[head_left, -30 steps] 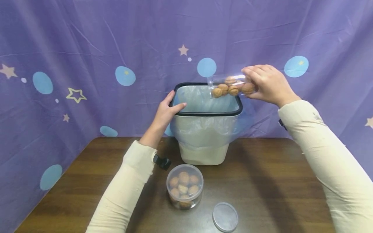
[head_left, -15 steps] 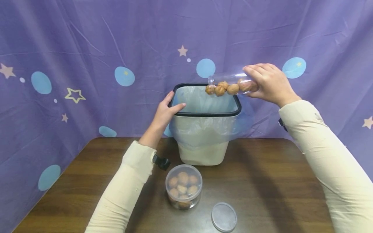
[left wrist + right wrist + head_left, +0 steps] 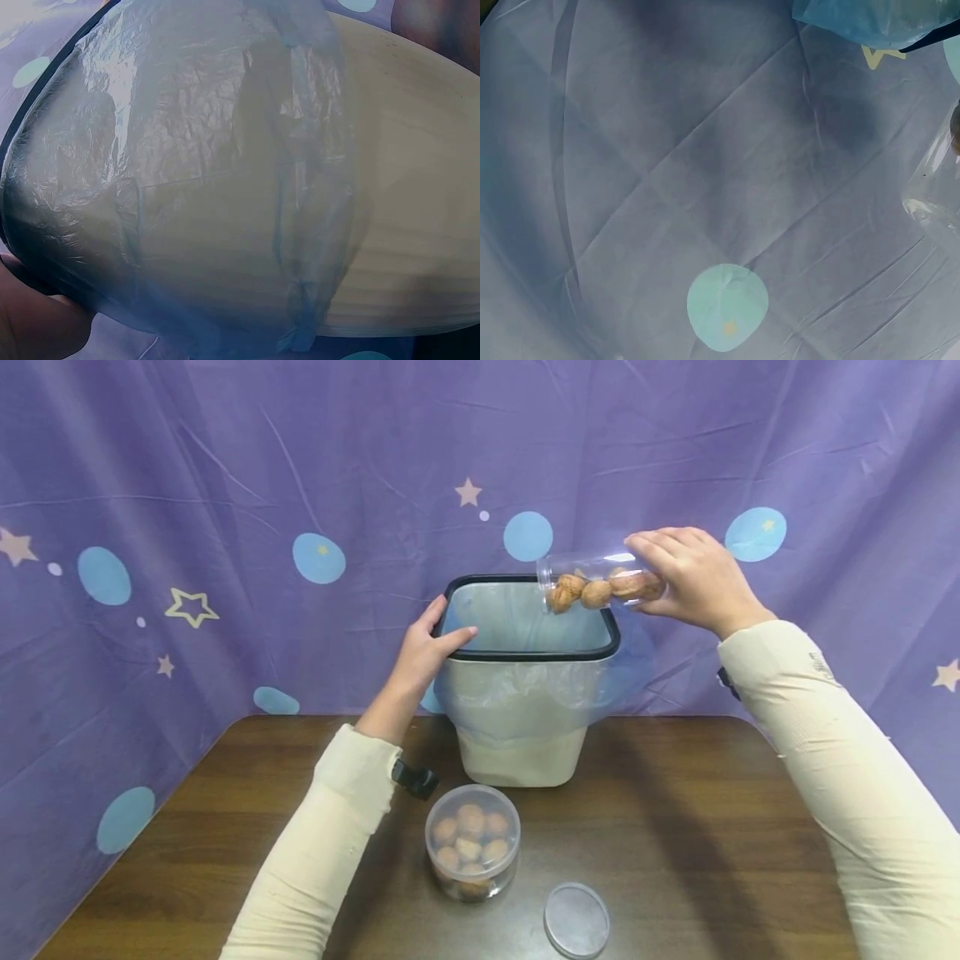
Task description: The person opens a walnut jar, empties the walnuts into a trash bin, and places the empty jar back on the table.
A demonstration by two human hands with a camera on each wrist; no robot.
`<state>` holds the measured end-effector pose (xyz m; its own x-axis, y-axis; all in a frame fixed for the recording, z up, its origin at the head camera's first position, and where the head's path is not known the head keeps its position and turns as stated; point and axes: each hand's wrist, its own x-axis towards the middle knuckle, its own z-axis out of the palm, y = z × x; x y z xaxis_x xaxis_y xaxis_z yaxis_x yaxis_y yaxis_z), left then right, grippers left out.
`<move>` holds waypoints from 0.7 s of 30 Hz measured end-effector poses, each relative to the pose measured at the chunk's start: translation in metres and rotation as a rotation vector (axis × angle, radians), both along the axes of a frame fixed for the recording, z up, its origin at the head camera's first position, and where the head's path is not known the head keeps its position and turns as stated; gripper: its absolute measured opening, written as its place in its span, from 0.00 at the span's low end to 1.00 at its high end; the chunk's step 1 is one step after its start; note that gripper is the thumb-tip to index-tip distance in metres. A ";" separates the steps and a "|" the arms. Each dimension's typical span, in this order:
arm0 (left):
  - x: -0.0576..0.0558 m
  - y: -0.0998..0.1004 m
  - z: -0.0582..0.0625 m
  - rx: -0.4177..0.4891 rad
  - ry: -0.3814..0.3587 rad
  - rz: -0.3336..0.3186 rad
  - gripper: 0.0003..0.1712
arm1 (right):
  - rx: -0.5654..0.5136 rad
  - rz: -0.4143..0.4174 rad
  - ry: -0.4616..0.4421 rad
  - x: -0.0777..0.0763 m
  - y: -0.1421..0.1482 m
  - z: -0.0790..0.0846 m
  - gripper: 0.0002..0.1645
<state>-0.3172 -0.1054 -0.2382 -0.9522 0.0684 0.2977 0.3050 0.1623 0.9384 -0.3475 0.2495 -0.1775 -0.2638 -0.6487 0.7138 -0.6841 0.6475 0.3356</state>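
Note:
My right hand (image 3: 693,575) grips the base end of a clear plastic jar (image 3: 600,562), which lies nearly level with its open mouth to the left, over the trash bin (image 3: 517,756). Several walnuts (image 3: 596,594) lie along the lower side inside that jar. At the bin's left corner my left hand (image 3: 425,647) holds the black rim (image 3: 540,656), thumb over the inside edge. A thin bluish bag (image 3: 525,693) lines the bin and hangs over its outside. In the right wrist view, only a piece of the clear jar (image 3: 934,195) shows at the right edge.
A lidded round jar (image 3: 474,843) full of walnuts stands on the wooden table (image 3: 675,860) before the bin. To its right lies a loose round lid (image 3: 577,920). A purple curtain (image 3: 375,460) hangs behind the table.
The walnut that was at the jar's mouth is out of it now, and fewer walnuts are inside than a second ago. My left hand has stayed on the rim.

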 end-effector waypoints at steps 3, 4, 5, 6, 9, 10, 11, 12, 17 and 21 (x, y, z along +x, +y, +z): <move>-0.003 -0.001 -0.002 -0.010 0.012 0.007 0.46 | 0.012 0.008 -0.001 0.000 0.000 0.001 0.46; -0.003 -0.001 -0.002 -0.012 0.015 0.008 0.46 | 0.016 0.012 -0.001 0.000 0.000 0.002 0.46; -0.003 -0.001 -0.002 -0.014 0.016 0.008 0.46 | 0.019 0.016 -0.001 0.000 0.000 0.002 0.45; -0.003 -0.001 -0.002 -0.017 0.014 0.009 0.46 | 0.021 0.018 -0.002 -0.001 0.000 0.002 0.45; -0.003 -0.001 -0.002 -0.026 0.008 0.009 0.46 | 0.021 0.031 0.005 -0.001 0.000 0.002 0.46; -0.003 -0.001 -0.002 -0.025 0.006 0.008 0.46 | 0.019 0.034 0.007 -0.001 0.000 0.002 0.46; -0.003 -0.001 -0.003 -0.025 0.005 0.007 0.46 | 0.017 0.039 0.010 0.000 -0.001 0.002 0.46; -0.003 0.000 -0.003 -0.026 0.005 0.008 0.46 | 0.017 0.043 0.013 0.000 -0.001 0.002 0.46; -0.004 0.001 -0.002 -0.031 0.018 0.017 0.46 | 0.034 0.059 0.024 -0.001 0.001 0.001 0.46; -0.003 0.002 -0.002 -0.029 0.015 0.006 0.46 | 0.043 0.062 0.031 0.000 0.002 0.001 0.47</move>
<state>-0.3204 -0.1033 -0.2398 -0.9482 0.0714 0.3096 0.3177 0.1916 0.9286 -0.3479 0.2518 -0.1765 -0.2005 -0.6934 0.6921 -0.7118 0.5885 0.3835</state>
